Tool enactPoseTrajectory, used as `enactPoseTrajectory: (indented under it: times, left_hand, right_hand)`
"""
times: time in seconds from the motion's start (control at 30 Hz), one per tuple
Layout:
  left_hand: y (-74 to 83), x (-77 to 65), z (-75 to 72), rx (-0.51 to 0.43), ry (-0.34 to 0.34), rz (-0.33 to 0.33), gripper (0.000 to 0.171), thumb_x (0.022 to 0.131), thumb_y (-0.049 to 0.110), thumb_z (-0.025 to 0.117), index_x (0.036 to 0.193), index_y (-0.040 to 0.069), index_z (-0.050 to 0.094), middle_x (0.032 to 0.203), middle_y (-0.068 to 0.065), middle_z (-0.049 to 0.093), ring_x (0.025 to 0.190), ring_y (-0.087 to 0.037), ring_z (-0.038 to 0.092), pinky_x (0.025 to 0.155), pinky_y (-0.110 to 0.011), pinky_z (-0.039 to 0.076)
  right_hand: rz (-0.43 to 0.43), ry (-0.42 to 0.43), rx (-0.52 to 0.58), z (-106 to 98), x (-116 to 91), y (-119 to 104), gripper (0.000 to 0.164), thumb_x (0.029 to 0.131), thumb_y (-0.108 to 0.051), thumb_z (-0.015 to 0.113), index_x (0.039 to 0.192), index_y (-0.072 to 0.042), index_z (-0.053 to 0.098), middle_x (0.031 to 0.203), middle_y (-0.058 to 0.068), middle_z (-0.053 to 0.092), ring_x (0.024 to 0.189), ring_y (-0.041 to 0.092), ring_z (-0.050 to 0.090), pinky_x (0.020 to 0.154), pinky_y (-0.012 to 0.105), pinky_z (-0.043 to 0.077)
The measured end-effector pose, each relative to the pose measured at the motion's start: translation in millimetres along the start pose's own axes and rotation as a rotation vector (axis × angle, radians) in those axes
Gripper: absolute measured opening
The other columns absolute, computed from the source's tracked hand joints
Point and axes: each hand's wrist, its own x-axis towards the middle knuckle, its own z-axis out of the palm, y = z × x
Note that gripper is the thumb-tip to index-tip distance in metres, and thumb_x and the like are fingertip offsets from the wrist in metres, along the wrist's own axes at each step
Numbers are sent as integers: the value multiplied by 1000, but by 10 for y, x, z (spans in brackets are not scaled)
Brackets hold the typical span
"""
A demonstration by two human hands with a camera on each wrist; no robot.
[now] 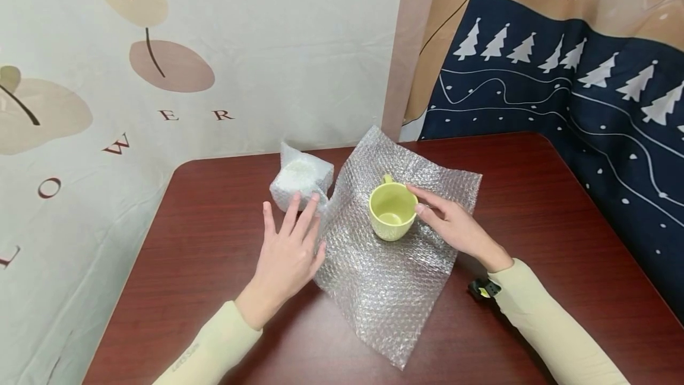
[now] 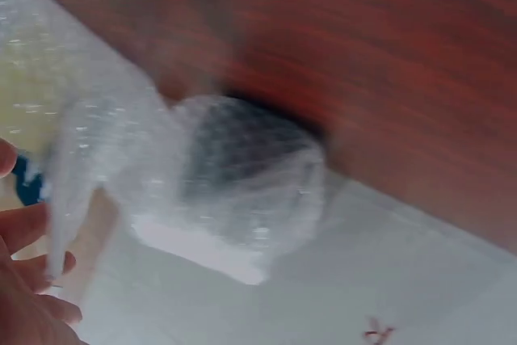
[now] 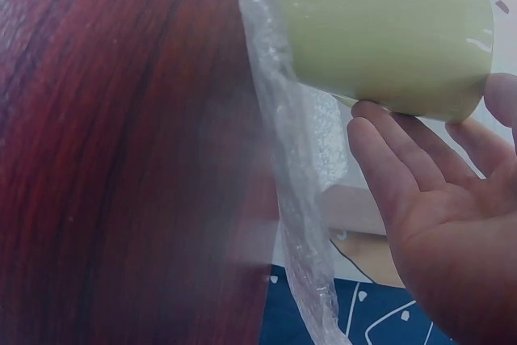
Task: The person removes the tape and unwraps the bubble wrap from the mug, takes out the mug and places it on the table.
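Table: dark red wood-grain surface (image 1: 176,266), rounded far corners; bears all items below.
Sheet: clear, shiny plastic bubble wrap (image 1: 385,296), spread flat at an angle, one corner toward the person.
Left hand (image 1: 288,254): fingers spread, near the bundle; whether they touch the wrap's edge, cannot tell.
Right hand (image 1: 454,224): fingers nearly straight, touching the cup's side near the rim, not wrapped round it.
Bundle: rounded parcel in whitish bubble wrap (image 1: 299,174), just left of the sheet; dark contents show through.
Cup: yellow-green, glossy, round-walled (image 1: 392,210); upright on the sheet, handle (image 1: 387,179) pointing away.
Step in hand: apparently placing the cup for wrapping.
Next move: calls for lifting a sheet edge over the cup, while steadying it.
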Motion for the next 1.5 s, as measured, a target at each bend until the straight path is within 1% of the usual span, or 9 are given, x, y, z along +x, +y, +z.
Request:
enactPoseTrajectory:
  times: [0.13,0.23,0.3,0.4,0.57,0.7,1.03,1.27,1.5]
  left_hand:
    - [174,103,-92,-23,-46,109,47,96,33,54,123,-1,73,152,-20,52,143,-43,44,116,-69,26]
    - [325,187,-116,-100,-168,165,50,100,39,55,131,2,68,145,-18,59,139,-39,50,118,-56,34]
    - [417,223,-103,-146,-279,163,57,102,47,56,137,4,64,142,-16,62,137,-37,53,117,-51,38]
    - [519,247,-52,-175,-436,120,72,100,63,53,144,5,58,143,-15,61,137,-37,53,117,-51,38]
    - [572,234,75,-153,-582,71,88,93,79,47,146,9,58,152,-17,53,145,-40,43,121,-61,25]
    - [553,195,171,-150,-635,37,95,87,86,48,148,13,57,156,-17,48,147,-42,39,120,-65,21]
    - [539,140,274,-235,-743,2,102,80,85,60,154,16,49,160,-21,40,146,-50,36,118,-66,27]
    - [610,149,300,-242,-753,-12,103,82,84,60,155,12,47,160,-23,38,143,-53,38,113,-66,35]
    - [662,162,338,-224,-703,-11,103,80,86,60,152,12,51,156,-24,43,139,-52,43,109,-66,40]
  right_hand:
    - [4,-2,2,-11,0,-12,51,110,-31,53,159,-17,45,160,8,45,145,33,44,110,56,44]
    - [10,3,1,-16,-5,-21,51,110,-31,54,159,-19,45,160,8,46,145,33,45,109,56,45]
    - [12,6,-2,-10,-7,-15,51,110,-32,54,158,-19,45,160,7,46,145,32,45,109,56,44]
    - [10,5,1,5,-7,-10,51,110,-32,54,158,-19,46,159,7,46,145,31,45,110,56,44]
    - [12,-4,9,19,-8,-19,51,110,-31,53,159,-19,45,160,7,46,146,32,43,112,57,42]
    - [9,-12,6,25,3,-17,51,110,-29,53,159,-18,45,160,8,46,146,32,43,112,57,41]
    - [42,-3,-45,-6,-8,-75,52,110,-37,51,159,-21,44,160,9,45,144,34,46,110,58,43]
    - [28,10,-53,-30,2,-117,53,110,-35,51,160,-18,42,161,10,44,139,35,51,108,57,46]
    - [27,19,-10,-25,1,-118,60,108,-31,58,162,-14,37,158,16,46,133,38,57,103,54,50]
